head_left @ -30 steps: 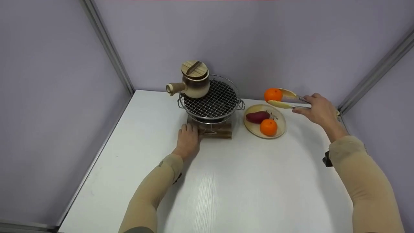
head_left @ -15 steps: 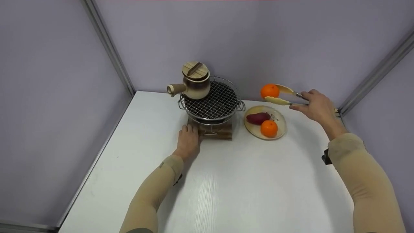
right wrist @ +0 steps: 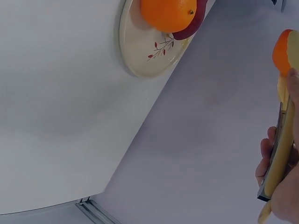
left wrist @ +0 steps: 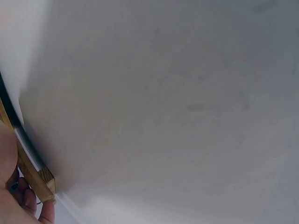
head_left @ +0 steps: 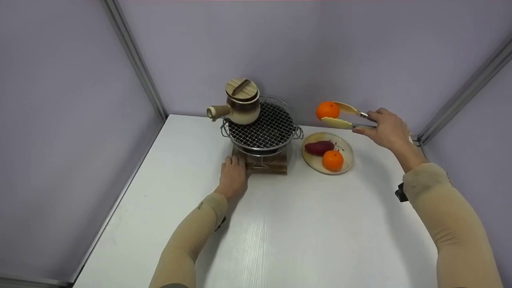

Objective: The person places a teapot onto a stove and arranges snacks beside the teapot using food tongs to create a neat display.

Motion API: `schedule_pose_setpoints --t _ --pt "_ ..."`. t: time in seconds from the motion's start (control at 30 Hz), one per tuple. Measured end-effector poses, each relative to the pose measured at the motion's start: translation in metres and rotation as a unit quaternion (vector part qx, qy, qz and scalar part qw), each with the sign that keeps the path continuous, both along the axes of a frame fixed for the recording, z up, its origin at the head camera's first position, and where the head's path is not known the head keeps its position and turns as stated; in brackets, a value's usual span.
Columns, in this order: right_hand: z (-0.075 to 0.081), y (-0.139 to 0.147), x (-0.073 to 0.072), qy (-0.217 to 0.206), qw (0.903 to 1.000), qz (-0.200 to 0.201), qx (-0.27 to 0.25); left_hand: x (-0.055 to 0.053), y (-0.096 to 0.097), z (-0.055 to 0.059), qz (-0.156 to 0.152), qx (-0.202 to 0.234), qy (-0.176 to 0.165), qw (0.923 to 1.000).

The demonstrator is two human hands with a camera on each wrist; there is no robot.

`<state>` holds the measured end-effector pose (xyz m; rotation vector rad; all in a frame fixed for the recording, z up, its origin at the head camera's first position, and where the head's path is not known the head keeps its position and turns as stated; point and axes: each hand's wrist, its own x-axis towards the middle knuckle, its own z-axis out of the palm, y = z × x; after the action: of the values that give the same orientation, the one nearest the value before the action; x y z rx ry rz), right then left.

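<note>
My right hand (head_left: pixel 387 127) grips a pair of tongs (head_left: pixel 338 122) with cream tips. Pinched between those tips is an orange mandarin (head_left: pixel 327 111), held in the air above the back of the table. Below it, a plate (head_left: pixel 345 163) bears a second mandarin (head_left: pixel 333 161) and a dark red sweet potato (head_left: pixel 319 148). My left hand (head_left: pixel 233 175) holds the left front corner of the small stove's wooden base (head_left: pixel 272 163); in the left wrist view its fingers curl about the wood (left wrist: pixel 35 182).
A round wire grill rack (head_left: pixel 276 126) tops the stove. On its left part stands a brown-and-cream side-handled pot (head_left: pixel 244 112) with a wooden lid (head_left: pixel 242 89). Grey walls (head_left: pixel 340 48) enclose the white table (head_left: pixel 304 224) at the back and both sides.
My right hand has moved left and slightly up, carrying the mandarin in the tongs towards the grill. The left hand keeps its hold on the base.
</note>
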<state>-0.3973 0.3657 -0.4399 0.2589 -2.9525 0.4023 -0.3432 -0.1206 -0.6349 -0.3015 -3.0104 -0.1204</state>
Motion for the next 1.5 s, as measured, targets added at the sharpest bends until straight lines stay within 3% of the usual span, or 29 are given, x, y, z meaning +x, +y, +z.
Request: schedule_pose_setpoints --t 0.5,0.87,1.5 --pt "0.010 -0.023 -0.004 0.017 0.9996 0.022 -0.007 0.000 0.000 0.001 0.005 0.013 -0.002 0.9999" --pt "0.025 -0.041 -0.008 0.013 0.9993 0.035 0.003 -0.001 0.001 0.007 0.000 -0.011 -0.017 0.9998" --pt "0.031 -0.077 -0.019 -0.017 0.9992 0.034 0.010 -0.002 0.001 0.003 0.013 -0.004 -0.034 0.9993"
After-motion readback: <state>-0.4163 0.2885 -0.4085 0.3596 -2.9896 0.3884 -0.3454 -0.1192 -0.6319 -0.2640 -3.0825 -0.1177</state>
